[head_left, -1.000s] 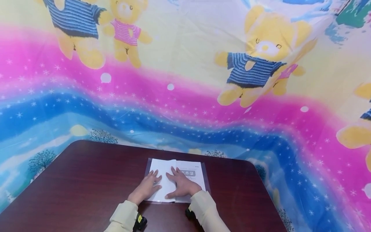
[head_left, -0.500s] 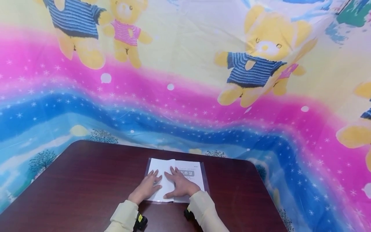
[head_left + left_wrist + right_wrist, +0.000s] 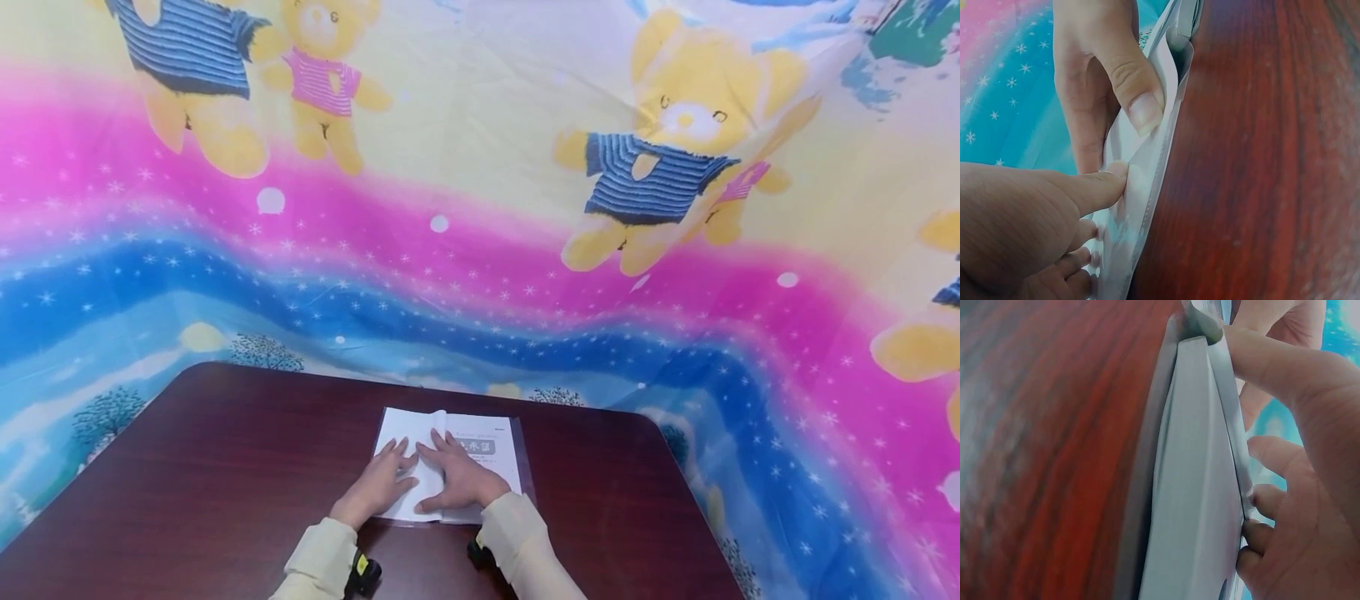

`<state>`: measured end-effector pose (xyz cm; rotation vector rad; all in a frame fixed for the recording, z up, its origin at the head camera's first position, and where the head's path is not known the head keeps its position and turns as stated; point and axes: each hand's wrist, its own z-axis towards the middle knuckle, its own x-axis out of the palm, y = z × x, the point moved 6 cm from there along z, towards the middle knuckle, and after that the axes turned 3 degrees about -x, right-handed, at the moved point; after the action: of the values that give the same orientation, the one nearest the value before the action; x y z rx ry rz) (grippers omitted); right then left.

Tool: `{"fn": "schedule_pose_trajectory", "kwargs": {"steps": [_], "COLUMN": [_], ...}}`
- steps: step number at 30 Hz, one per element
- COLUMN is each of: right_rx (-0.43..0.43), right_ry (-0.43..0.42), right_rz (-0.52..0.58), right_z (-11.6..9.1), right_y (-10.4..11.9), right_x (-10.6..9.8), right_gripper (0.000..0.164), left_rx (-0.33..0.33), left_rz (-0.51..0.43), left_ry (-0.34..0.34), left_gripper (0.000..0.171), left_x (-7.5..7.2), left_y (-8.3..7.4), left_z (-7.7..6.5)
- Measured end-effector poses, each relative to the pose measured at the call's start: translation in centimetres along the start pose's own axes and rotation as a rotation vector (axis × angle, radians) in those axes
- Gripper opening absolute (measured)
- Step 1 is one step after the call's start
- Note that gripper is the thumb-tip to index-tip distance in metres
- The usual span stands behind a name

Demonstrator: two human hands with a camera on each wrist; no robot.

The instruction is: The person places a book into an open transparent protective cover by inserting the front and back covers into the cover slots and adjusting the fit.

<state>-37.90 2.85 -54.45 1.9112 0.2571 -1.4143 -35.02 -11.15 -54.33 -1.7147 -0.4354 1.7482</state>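
An open book [image 3: 504, 479] with a printed title page lies on the table, in a clear plastic cover [image 3: 527, 483]. Its white left leaf [image 3: 408, 423] has a raised fold near the spine. My left hand [image 3: 377, 486] rests on this leaf with its fingers spread. Across the fold, my right hand [image 3: 463, 481] presses down, fingers also spread. In the left wrist view both thumbs touch the white leaf near the book's lower edge. The right wrist view shows the thick page block [image 3: 1188, 469] from its end, with the leaf curling up beside the right thumb.
The dark red-brown table [image 3: 247, 467] has rounded far corners. Behind it hangs a colourful cloth [image 3: 480, 250] printed with bears and snowflakes. A black wrist camera [image 3: 365, 575] sits at the left sleeve, another [image 3: 480, 552] at the right.
My right hand has slid a little to the left, and the fold in the white leaf has shifted left with it. My left hand has stayed in place.
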Motion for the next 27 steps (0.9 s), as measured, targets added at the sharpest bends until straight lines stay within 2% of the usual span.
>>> {"fn": "schedule_pose_trajectory", "kwargs": {"steps": [7, 12, 14, 20, 27], "right_rx": [-0.023, -0.058, -0.070, -0.051, 0.065], "right_ry": [-0.002, -0.012, -0.034, -0.162, -0.244], "right_rz": [-0.020, 0.029, 0.075, 0.183, 0.105], "right_z": [0.3, 0.6, 0.5, -0.2, -1.7], "right_y": [0.4, 0.1, -0.3, -2.0, -3.8], "right_x": [0.3, 0.2, 0.0, -1.7, -3.4], "right_gripper": [0.098, 0.100, 0.093, 0.054, 0.047], "left_rx": [-0.006, -0.022, -0.029, -0.064, -0.108], "left_rz": [-0.013, 0.001, -0.002, -0.022, -0.044], "left_ry": [0.008, 0.019, 0.027, 0.042, 0.039], "left_gripper": [0.043, 0.043, 0.043, 0.044, 0.045], "left_x": [-0.1, -0.1, -0.1, -0.1, -0.1], "left_y": [0.0, 0.2, 0.3, 0.3, 0.3], "left_z": [0.0, 0.2, 0.3, 0.2, 0.1]}}
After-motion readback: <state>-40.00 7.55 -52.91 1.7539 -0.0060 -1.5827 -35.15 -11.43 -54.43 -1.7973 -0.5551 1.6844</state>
